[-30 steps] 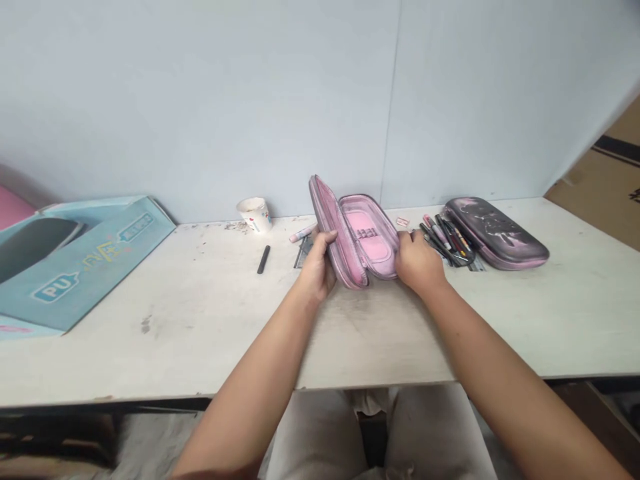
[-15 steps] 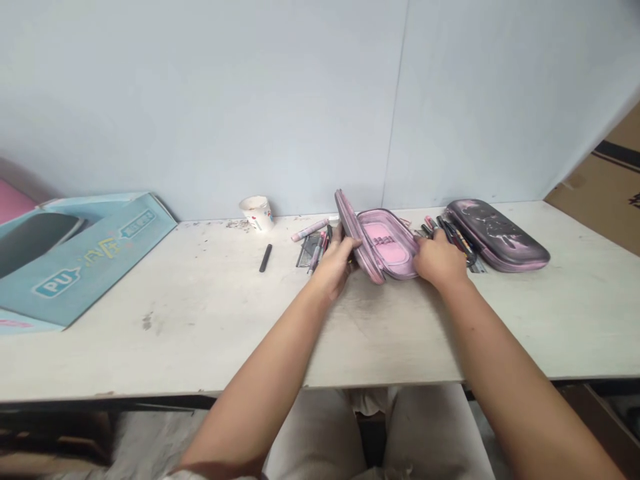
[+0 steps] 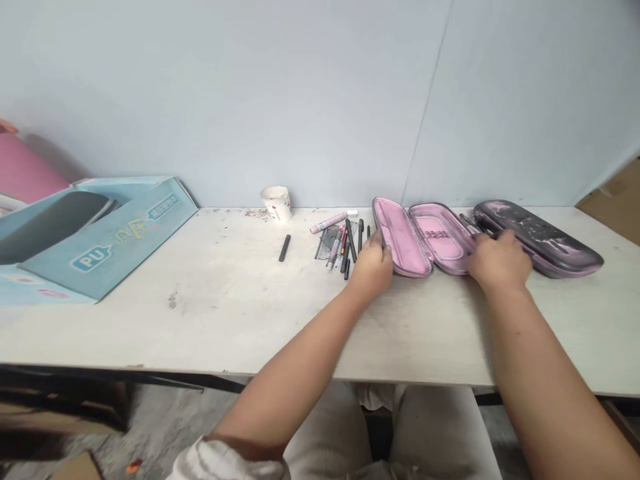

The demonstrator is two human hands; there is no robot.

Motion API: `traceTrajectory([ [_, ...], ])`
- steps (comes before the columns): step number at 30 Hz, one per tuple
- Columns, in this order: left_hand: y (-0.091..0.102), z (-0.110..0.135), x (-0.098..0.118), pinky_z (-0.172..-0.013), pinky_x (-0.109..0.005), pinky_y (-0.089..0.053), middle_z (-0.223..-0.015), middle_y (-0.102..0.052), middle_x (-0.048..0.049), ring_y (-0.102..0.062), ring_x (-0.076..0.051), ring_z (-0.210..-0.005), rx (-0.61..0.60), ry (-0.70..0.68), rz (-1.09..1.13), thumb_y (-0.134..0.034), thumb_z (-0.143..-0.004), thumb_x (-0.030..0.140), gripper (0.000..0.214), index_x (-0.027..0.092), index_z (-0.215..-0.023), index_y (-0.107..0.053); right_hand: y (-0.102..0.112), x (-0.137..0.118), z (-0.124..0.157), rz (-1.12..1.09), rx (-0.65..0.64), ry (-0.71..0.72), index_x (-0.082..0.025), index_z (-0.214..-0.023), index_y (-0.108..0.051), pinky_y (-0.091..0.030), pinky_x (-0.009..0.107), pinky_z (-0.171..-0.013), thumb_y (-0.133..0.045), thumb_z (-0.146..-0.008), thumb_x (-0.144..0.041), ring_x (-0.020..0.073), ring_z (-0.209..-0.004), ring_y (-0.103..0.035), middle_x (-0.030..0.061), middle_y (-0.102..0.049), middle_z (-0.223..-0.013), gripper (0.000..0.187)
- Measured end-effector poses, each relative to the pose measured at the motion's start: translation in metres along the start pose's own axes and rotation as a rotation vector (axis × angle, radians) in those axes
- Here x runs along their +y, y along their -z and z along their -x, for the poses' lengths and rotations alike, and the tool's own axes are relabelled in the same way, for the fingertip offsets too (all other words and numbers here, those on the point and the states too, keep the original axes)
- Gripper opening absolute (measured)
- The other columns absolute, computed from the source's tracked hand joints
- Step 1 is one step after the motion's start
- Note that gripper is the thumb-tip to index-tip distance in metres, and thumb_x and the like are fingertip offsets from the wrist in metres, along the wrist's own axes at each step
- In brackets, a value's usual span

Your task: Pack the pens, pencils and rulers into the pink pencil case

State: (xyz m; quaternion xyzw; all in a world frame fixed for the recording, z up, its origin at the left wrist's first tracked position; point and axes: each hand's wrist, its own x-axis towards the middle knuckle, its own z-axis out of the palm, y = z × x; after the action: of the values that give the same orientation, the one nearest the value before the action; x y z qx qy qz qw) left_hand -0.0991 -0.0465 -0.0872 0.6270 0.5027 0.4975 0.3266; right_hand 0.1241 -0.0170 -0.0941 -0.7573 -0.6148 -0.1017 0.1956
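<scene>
Pale tabletop [image 3: 240, 313] beneath an open pencil case [image 3: 441, 241], pink-lined and dark-edged.

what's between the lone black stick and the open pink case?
In the head view: a cluster of pens, a pink tube and a small white block, then the left hand at the left edge of the open pink case.

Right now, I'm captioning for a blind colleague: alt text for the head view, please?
A person's left hand and right hand touch opposite edges of an open pink pencil case on a pale table. Pens lie to its left, a closed dark case to its right.
</scene>
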Motion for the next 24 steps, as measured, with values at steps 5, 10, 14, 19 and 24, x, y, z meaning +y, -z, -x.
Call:
traceTrajectory([
  [5, -0.002, 0.000, -0.010, -0.109, -0.040, -0.022, -0.126, -0.052, -0.0189, -0.037, -0.029, -0.128, -0.096, -0.129, -0.273, -0.046, -0.078, 0.016, 0.038, 0.009, -0.113, -0.059, -0.005, 0.005, 0.000, -0.137, 0.214, 0.094, -0.019, -0.085, -0.063, -0.034, 0.054, -0.066, -0.042, -0.071, -0.013, 0.0381, -0.096, -0.045, 0.0178, -0.046, -0.091, 0.026],
  [10, 0.021, -0.009, -0.005, -0.103, -0.047, -0.027, -0.124, -0.052, -0.0185, -0.043, -0.031, -0.120, 0.020, -0.135, -0.455, -0.040, -0.081, 0.017, 0.037, 0.013, -0.114, -0.058, 0.005, -0.022, 0.006, -0.058, 0.173, 0.162, -0.016, -0.102, -0.063, -0.036, 0.048, -0.071, -0.040, -0.076, -0.017, 0.0353, -0.096, -0.045, 0.0190, -0.047, -0.099, 0.035],
  [14, 0.052, -0.020, -0.009, -0.100, -0.044, -0.031, -0.111, -0.057, -0.0166, -0.047, -0.029, -0.114, 0.195, -0.060, -0.400, -0.041, -0.081, 0.017, 0.032, 0.015, -0.106, -0.061, 0.010, -0.045, 0.014, -0.021, 0.168, 0.299, -0.017, -0.108, -0.062, -0.037, 0.044, -0.077, -0.039, -0.079, -0.019, 0.0311, -0.098, -0.045, 0.0158, -0.048, -0.104, 0.037],
  [19, 0.090, -0.040, -0.020, -0.094, -0.042, -0.037, -0.111, -0.055, -0.0160, -0.051, -0.028, -0.107, 0.205, 0.094, -0.671, -0.041, -0.082, 0.021, 0.034, 0.015, -0.110, -0.058, 0.007, -0.058, 0.019, -0.082, 0.191, 0.466, -0.017, -0.106, -0.063, -0.036, 0.041, -0.080, -0.041, -0.079, -0.016, 0.0268, -0.097, -0.044, 0.0133, -0.050, -0.106, 0.034],
  [24, 0.107, -0.065, -0.033, -0.091, -0.047, -0.038, -0.117, -0.051, -0.0174, -0.046, -0.033, -0.112, 0.133, 0.185, -1.064, -0.042, -0.082, 0.031, 0.038, 0.015, -0.114, -0.054, 0.003, -0.065, 0.019, -0.118, 0.236, 0.527, -0.017, -0.102, -0.064, -0.037, 0.040, -0.079, -0.043, -0.078, -0.016, 0.0263, -0.096, -0.044, 0.0135, -0.052, -0.104, 0.032],
])
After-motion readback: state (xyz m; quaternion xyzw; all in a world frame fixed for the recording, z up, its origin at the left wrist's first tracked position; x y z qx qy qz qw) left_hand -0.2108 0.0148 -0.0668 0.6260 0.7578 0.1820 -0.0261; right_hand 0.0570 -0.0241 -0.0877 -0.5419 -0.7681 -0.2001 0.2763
